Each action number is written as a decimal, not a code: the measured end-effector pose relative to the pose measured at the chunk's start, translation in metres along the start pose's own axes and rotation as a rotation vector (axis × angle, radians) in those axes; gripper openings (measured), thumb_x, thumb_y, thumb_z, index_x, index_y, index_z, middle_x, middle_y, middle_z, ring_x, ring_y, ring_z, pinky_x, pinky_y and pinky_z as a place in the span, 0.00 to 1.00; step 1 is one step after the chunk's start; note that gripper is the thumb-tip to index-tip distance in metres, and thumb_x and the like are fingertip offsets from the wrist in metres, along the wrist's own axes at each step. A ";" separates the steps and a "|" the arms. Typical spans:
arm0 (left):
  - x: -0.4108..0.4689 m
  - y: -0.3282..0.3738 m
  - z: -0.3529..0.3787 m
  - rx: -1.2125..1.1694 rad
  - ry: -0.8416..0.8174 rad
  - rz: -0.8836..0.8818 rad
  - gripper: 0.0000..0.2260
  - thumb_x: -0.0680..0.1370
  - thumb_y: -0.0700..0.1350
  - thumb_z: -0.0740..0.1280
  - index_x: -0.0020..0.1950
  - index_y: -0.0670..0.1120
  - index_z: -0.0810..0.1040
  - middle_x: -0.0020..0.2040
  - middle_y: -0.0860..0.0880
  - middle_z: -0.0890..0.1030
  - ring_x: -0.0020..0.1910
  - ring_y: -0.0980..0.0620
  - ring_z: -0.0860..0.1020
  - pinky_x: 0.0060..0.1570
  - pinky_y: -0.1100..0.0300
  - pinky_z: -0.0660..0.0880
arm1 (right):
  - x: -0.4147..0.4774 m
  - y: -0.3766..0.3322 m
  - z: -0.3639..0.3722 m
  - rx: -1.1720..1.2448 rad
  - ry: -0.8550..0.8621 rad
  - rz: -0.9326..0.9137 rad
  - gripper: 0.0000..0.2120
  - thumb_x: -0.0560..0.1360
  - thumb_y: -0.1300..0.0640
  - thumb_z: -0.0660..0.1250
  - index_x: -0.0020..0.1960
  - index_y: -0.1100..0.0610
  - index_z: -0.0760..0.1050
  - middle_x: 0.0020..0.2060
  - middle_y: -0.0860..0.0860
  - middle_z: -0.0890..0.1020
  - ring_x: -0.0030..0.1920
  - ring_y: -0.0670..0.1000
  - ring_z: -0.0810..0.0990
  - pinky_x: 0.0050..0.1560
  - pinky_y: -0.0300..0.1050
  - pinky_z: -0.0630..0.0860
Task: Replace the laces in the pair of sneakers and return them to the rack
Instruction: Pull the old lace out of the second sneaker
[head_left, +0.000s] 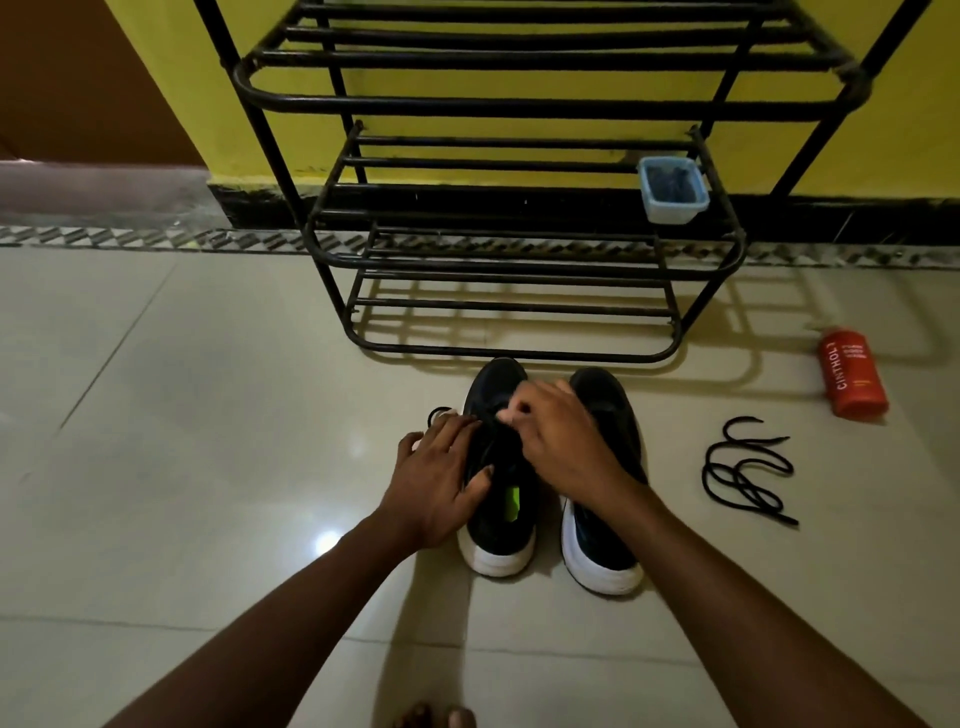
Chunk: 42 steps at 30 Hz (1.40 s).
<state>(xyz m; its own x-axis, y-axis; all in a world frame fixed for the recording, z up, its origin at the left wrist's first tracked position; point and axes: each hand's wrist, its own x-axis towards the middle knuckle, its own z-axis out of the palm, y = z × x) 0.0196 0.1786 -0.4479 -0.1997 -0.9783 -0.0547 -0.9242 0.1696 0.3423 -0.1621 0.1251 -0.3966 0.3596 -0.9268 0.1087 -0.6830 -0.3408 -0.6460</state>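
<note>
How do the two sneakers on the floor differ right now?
The left sneaker is being worked on: the left hand holds its side and the right hand pinches its lace; the right sneaker is not gripped. The left sneaker sits closer to the rack; the right sneaker's heel is nearer the person. Both are black, white-soled, toes toward the rack.

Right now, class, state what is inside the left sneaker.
Inside the left sneaker, only a green patch shows. The left hand and right hand cover its front, hiding the toe end.
</note>
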 end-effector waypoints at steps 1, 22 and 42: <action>0.000 -0.001 0.001 -0.002 -0.003 0.000 0.33 0.77 0.65 0.46 0.77 0.50 0.65 0.75 0.51 0.67 0.76 0.52 0.63 0.70 0.47 0.63 | 0.000 -0.002 -0.001 0.276 0.074 0.166 0.10 0.83 0.53 0.62 0.45 0.57 0.75 0.39 0.49 0.77 0.42 0.49 0.74 0.41 0.44 0.70; 0.002 -0.004 0.002 -0.013 0.005 0.032 0.30 0.81 0.66 0.47 0.77 0.51 0.63 0.74 0.52 0.66 0.71 0.52 0.69 0.63 0.51 0.71 | -0.004 0.012 -0.033 -0.331 -0.290 -0.123 0.11 0.75 0.49 0.68 0.55 0.52 0.80 0.50 0.49 0.75 0.48 0.53 0.79 0.46 0.47 0.77; 0.013 0.014 -0.012 -0.218 0.132 0.062 0.20 0.74 0.54 0.64 0.65 0.52 0.73 0.60 0.53 0.74 0.54 0.51 0.76 0.45 0.58 0.76 | -0.033 0.003 -0.010 -0.250 0.154 0.308 0.18 0.74 0.59 0.67 0.63 0.54 0.76 0.63 0.52 0.71 0.65 0.56 0.69 0.65 0.54 0.67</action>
<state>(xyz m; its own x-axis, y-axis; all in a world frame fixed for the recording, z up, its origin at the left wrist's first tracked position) 0.0079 0.1667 -0.4330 -0.1964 -0.9763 0.0912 -0.8167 0.2143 0.5358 -0.1821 0.1533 -0.3947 0.0280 -0.9976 0.0635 -0.8838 -0.0544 -0.4647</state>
